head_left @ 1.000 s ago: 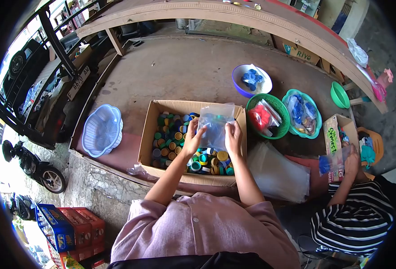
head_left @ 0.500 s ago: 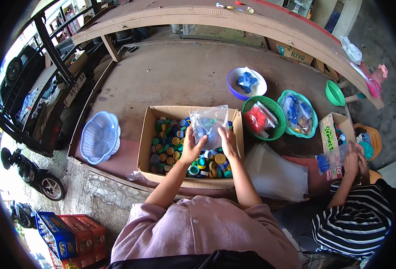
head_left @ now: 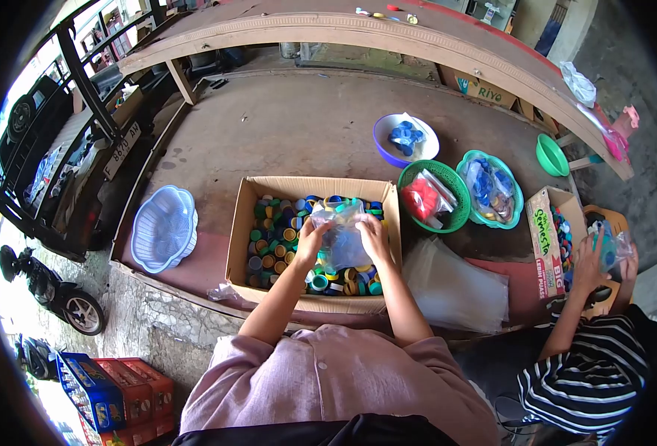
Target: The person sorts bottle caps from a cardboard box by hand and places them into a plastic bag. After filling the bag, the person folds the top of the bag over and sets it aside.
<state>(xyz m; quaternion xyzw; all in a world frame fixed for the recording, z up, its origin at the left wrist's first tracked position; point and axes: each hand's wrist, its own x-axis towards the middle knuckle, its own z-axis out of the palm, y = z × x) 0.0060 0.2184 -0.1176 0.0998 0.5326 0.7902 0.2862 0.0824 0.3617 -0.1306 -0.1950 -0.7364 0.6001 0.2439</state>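
Note:
A clear plastic bag (head_left: 342,249) with some bluish contents is held over an open cardboard box (head_left: 310,303). My left hand (head_left: 313,239) grips the bag's left edge, fingers closed on the plastic. On the opposite edge, my right hand (head_left: 374,239) pinches it near the top. Many loose bottle caps (head_left: 273,249) in green, blue, yellow and brown fill the box below both hands. What exactly lies inside the bag is blurred by the plastic.
Right of the box are a green basket (head_left: 458,215) with red contents, a turquoise basket (head_left: 519,199), a purple bowl (head_left: 382,152) and flat plastic bags (head_left: 455,290). A white basket (head_left: 139,230) stands left. A co-worker's hands (head_left: 587,267) handle a bag beside a smaller box (head_left: 544,238).
The bag has dropped lower, its top edge now folded toward me between my hands. The co-worker's hands have moved right, now with a different-looking bag.

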